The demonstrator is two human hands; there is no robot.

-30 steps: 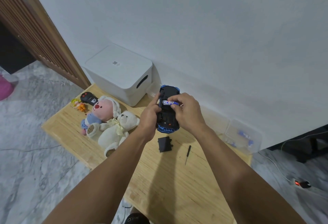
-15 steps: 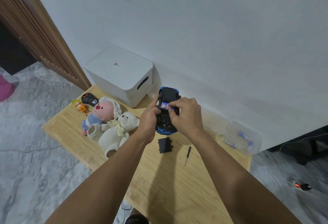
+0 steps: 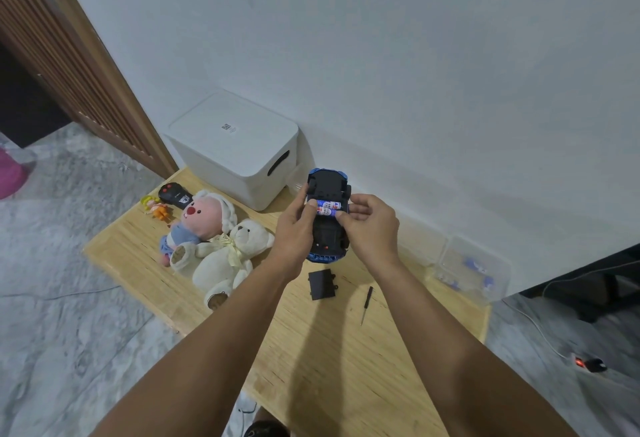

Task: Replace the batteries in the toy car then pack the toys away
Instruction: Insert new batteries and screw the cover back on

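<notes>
Both hands [image 3: 294,228] [image 3: 372,225] grip one upturned car [image 3: 327,190] holding two batteries [image 3: 327,208].

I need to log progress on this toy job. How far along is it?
Done: the battery cover is off, lying on the table beside the screwdriver. In hand: left hand holds the upturned toy car while right hand seats two batteries. Left: refit the cover, then pack the plush toys away.

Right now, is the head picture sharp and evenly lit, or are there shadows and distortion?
Head view: soft light; the arms throw a dark shadow on the wooden table; wide-angle bending slants the door frame; the batteries in the toy car are clear, their print too small to read.
</notes>
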